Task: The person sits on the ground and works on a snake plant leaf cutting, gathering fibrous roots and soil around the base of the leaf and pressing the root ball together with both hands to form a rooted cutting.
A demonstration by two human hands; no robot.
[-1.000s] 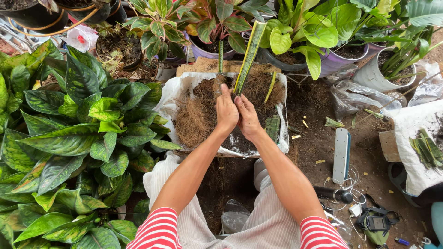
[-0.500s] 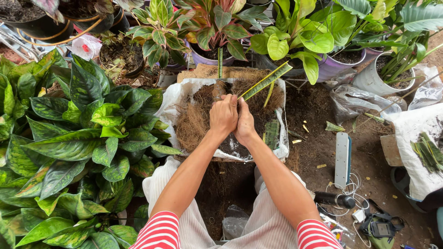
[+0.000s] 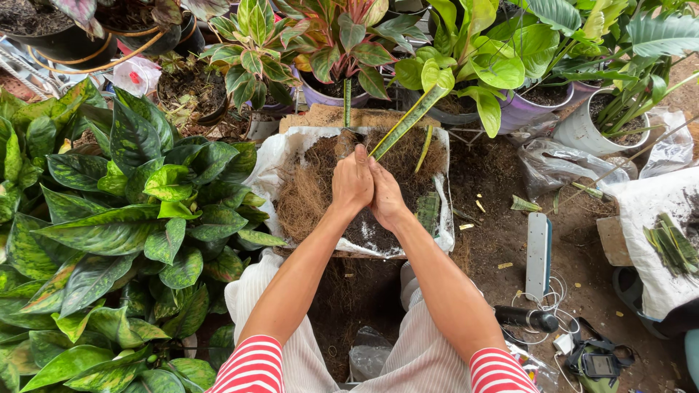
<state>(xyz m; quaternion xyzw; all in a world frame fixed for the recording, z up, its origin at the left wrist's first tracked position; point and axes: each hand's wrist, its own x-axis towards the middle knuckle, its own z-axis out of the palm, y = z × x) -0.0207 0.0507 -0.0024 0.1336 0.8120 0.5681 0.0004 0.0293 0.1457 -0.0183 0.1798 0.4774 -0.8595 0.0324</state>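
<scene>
Head view, looking down. Both hands meet over a white sack (image 3: 271, 161) laid open and filled with brown fibrous potting mix (image 3: 306, 193). Left hand (image 3: 352, 182) and right hand (image 3: 386, 193) are pressed side by side, backs up. The fingers of both are curled in tight around the base of a long variegated leaf cutting (image 3: 408, 122), green with yellow edges; the fingertips themselves are hidden. The cutting rises from the hands and tilts far and to the right. A second, shorter cutting (image 3: 424, 148) stands in the mix just right of it.

Left of the sack: a dense plant with dark speckled leaves (image 3: 124, 211). Far side: a row of potted plants, among them a purple pot (image 3: 331, 98). Right, on the dirt floor: a white power strip (image 3: 539, 255) and a white pot (image 3: 582, 131).
</scene>
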